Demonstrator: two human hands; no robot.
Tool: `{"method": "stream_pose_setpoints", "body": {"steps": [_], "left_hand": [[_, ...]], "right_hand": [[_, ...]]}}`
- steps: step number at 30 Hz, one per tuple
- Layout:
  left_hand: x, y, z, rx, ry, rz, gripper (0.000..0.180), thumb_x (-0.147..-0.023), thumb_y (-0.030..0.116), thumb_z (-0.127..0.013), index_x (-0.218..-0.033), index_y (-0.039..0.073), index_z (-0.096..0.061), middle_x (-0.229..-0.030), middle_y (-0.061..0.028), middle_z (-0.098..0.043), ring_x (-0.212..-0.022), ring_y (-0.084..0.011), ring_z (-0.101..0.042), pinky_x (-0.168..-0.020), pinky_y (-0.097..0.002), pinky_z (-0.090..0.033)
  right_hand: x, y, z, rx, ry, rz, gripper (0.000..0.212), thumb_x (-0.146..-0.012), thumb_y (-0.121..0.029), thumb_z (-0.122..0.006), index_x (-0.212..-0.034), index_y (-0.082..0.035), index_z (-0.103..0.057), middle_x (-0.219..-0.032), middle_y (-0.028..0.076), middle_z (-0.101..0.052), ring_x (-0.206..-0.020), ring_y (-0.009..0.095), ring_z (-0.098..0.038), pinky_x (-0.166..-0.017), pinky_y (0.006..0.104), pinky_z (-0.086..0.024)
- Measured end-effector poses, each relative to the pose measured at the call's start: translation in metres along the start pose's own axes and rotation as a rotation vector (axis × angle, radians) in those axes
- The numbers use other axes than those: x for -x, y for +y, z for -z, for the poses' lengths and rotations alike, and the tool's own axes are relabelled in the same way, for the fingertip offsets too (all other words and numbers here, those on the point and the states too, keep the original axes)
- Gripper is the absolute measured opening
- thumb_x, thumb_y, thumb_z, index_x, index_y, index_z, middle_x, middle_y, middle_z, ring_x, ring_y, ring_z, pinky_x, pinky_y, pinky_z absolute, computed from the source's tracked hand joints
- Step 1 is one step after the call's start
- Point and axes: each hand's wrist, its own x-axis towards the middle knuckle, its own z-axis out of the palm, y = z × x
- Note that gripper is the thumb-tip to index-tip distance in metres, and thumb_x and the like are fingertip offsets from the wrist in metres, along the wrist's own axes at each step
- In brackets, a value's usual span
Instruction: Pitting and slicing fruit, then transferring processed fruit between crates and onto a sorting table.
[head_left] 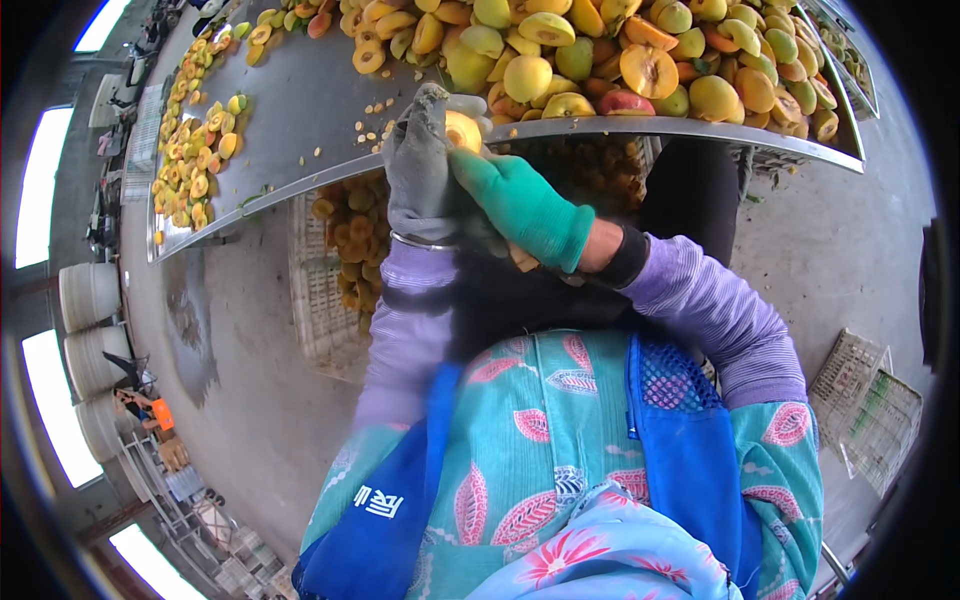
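Note:
Just over the near edge of a metal table (310,100), my left hand (415,165), in a grey glove, is closed around a yellow peach (461,131). My right hand (525,205), in a green glove, is closed and pressed against it, its thumb end at the fruit. A tan piece (522,257) shows under the right hand's heel; what it belongs to is hidden. Beyond my hands lies a large heap of whole and halved peaches (650,70), some halves with the stone inside. Several loose stones (375,120) are scattered left of my left hand.
More peach halves (205,150) lie along the table's left side. Under the table stands a crate (310,270) full of fruit halves. Empty-looking plastic crates (860,400) sit on the floor at right. White tubs (90,300) line the far left, near a wet patch (190,320).

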Motion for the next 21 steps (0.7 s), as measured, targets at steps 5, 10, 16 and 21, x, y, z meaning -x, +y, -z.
{"method": "stream_pose_setpoints", "body": {"steps": [5, 10, 16, 21], "left_hand": [[-0.006, 0.014, 0.002, 0.143, -0.203, 0.198, 0.039, -0.088, 0.039, -0.051, -0.087, 0.001, -0.059, -0.074, -0.0115, -0.06, -0.06, -0.0174, -0.056, -0.055, -0.0275, -0.049], [0.003, 0.021, 0.077, 0.499, -0.135, 0.433, 0.037, -0.085, 0.041, -0.053, -0.09, 0.005, -0.06, -0.075, -0.0084, -0.06, -0.061, -0.0176, -0.057, -0.056, -0.0268, -0.047], [-0.107, 0.052, 0.106, -1.304, 0.084, 0.06, 0.044, -0.075, 0.036, -0.058, -0.103, 0.003, -0.062, -0.106, -0.0188, -0.06, -0.099, -0.0348, -0.054, -0.089, -0.0382, -0.041], [-0.241, -0.013, 0.132, -1.853, -0.029, -0.112, 0.052, -0.069, 0.031, -0.067, -0.112, 0.005, -0.056, -0.11, -0.0211, -0.057, -0.11, -0.031, -0.051, -0.093, -0.0382, -0.04]], "right_hand": [[-0.011, 0.01, 0.001, -1.123, -0.677, -0.213, 0.038, -0.094, -0.047, -0.037, -0.086, -0.013, -0.051, -0.053, -0.006, -0.039, -0.04, 0.008, -0.036, -0.041, 0.0233, -0.033], [-0.002, 0.022, 0.011, -1.361, -0.864, -0.09, 0.038, -0.092, -0.05, -0.04, -0.086, -0.015, -0.052, -0.054, -0.006, -0.04, -0.046, 0.01, -0.04, -0.046, 0.0245, -0.036], [-0.001, 0.057, 0.032, -1.186, -0.326, -0.548, 0.036, -0.093, -0.046, -0.04, -0.081, -0.013, -0.048, -0.057, -0.005, -0.043, -0.044, 0.008, -0.043, -0.04, 0.0243, -0.038], [0.0, 0.02, 0.02, -0.741, -0.171, -0.417, 0.028, -0.09, -0.042, -0.048, -0.082, -0.016, -0.049, -0.056, -0.003, -0.04, -0.045, 0.011, -0.039, -0.041, 0.0234, -0.032]]}}
